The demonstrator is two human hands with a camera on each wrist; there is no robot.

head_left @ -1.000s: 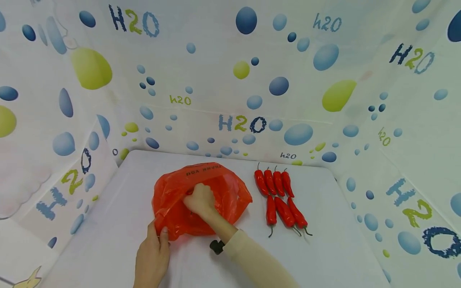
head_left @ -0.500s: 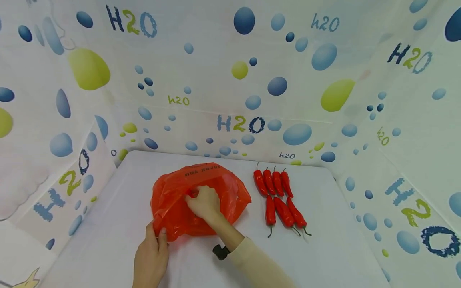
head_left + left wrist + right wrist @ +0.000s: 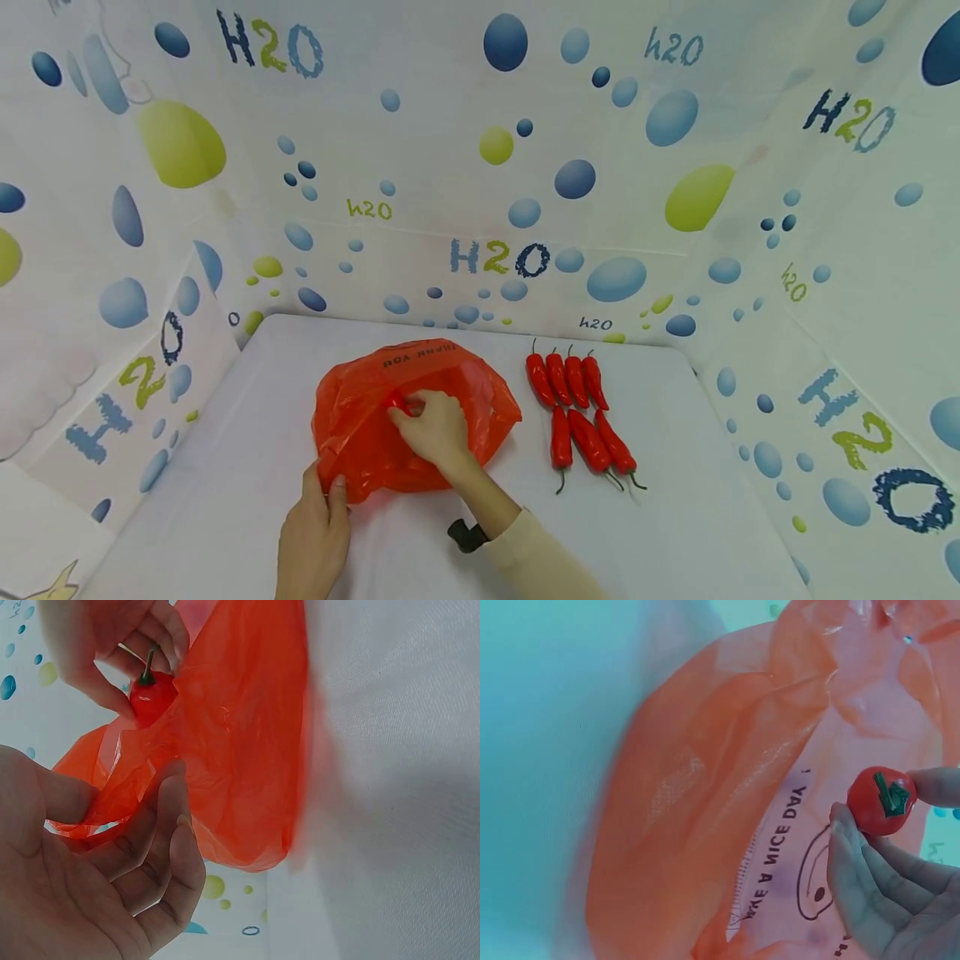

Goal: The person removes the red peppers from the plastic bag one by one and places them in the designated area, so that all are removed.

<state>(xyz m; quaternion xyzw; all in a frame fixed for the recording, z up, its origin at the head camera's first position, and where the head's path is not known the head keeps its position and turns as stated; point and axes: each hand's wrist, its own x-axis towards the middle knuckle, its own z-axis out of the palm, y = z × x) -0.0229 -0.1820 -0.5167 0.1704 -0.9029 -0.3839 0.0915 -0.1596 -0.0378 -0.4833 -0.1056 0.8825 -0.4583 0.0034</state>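
An orange plastic bag point(image 3: 345, 433) printed with THANK YOU lies on the white table with its mouth spread. My left hand point(image 3: 313, 533) pinches the bag's near left rim between thumb and fingers. Over the bag's mouth, my right hand point(image 3: 435, 425) holds a red chili pepper point(image 3: 397, 403) between thumb and fingertips. In the left wrist view the pepper point(image 3: 154, 699) shows its green stem pointing up, its lower part hidden behind the bag. From the right wrist, the pepper's stem end point(image 3: 877, 801) faces the camera, with bag film behind it.
Several red chili peppers point(image 3: 592, 446) lie in two rows on the white table point(image 3: 690, 500), right of the bag. Behind and beside the table hang white sheets point(image 3: 420, 125) printed with blue and green spots. A small black device point(image 3: 467, 536) sits at my right wrist.
My right hand has drawn back slightly to the right and toward me in the bag's mouth, and the red pepper in its fingers has come into sight. My left hand keeps its hold.
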